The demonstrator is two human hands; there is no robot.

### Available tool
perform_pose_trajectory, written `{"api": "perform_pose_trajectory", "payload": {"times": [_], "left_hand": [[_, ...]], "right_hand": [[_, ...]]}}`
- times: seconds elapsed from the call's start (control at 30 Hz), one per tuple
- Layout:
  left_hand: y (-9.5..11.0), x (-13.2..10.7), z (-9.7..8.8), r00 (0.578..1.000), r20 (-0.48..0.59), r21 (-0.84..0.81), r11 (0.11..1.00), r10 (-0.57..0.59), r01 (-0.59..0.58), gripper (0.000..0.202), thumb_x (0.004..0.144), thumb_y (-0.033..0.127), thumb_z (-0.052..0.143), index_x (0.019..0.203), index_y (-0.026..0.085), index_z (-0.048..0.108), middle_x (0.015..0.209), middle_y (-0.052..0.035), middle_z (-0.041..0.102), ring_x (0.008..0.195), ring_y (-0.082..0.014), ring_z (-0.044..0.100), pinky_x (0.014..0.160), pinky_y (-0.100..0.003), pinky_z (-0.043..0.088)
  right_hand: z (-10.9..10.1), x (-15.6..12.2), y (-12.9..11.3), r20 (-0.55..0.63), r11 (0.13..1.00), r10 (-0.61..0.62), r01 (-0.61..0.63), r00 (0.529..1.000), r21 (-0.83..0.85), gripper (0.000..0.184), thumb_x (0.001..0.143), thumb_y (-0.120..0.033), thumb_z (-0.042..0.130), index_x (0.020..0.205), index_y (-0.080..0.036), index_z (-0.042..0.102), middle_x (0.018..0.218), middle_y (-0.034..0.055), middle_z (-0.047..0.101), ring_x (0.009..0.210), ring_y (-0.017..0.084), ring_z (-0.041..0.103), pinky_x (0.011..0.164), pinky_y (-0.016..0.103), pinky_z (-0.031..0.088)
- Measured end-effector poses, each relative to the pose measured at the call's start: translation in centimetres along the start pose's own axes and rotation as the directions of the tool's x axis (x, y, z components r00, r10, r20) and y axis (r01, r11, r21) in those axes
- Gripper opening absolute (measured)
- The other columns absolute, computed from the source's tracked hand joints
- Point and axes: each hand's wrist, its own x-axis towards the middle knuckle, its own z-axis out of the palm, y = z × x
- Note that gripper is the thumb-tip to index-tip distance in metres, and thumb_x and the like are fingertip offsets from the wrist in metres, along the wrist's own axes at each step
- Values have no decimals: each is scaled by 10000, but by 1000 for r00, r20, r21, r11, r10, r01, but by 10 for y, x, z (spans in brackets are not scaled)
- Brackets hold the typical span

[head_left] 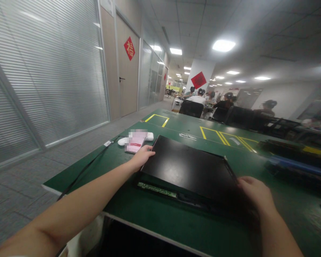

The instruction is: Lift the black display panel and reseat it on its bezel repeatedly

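Observation:
A flat black display panel (187, 167) is held level just above or on the green table (123, 171); whether it touches I cannot tell. My left hand (143, 157) grips its left edge, thumb on top. At the opposite edge my right hand (255, 191) is closed on the panel, its fingers partly hidden beneath. A narrow green circuit board (156, 189) shows along the panel's near edge. Beyond my left hand lies a phone (135, 144) with a pinkish screen, beside small white items (121, 141).
A black cable (88, 166) runs over the table's left edge. Yellow tape marks (157, 116) line the far side. Dark and blue blurred parts (296, 166) lie at the right. Several people (200, 96) sit beyond, near black chairs (191, 108).

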Motion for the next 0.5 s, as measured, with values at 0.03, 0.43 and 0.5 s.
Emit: {"api": "perform_pose_trajectory", "payload": {"times": [0.03,0.43,0.5], "left_hand": [[1,0,0,1000,8,-17,1000,-8,8,293,765,124,607,1051,172,567,693,-15,693,611,-204,682,616,-311,531],[5,-1,-4,991,122,-118,990,-60,74,434,741,105,653,1163,152,566,750,-35,713,638,-199,692,626,-314,542],[4,-2,-5,992,114,-93,994,-50,60,404,737,108,657,1129,155,572,741,-27,708,637,-198,692,621,-309,538]], "right_hand": [[0,0,0,5,1000,5,-5,1000,11,329,715,-401,501,886,-256,742,889,43,744,882,280,645,668,341,444],[-1,-2,-1,-25,992,28,-25,999,120,308,675,-386,545,842,-230,752,815,63,744,816,269,648,624,331,432],[-1,-2,-1,-23,991,36,-33,999,127,308,679,-388,550,854,-232,750,829,61,745,832,269,647,627,328,431]]}}
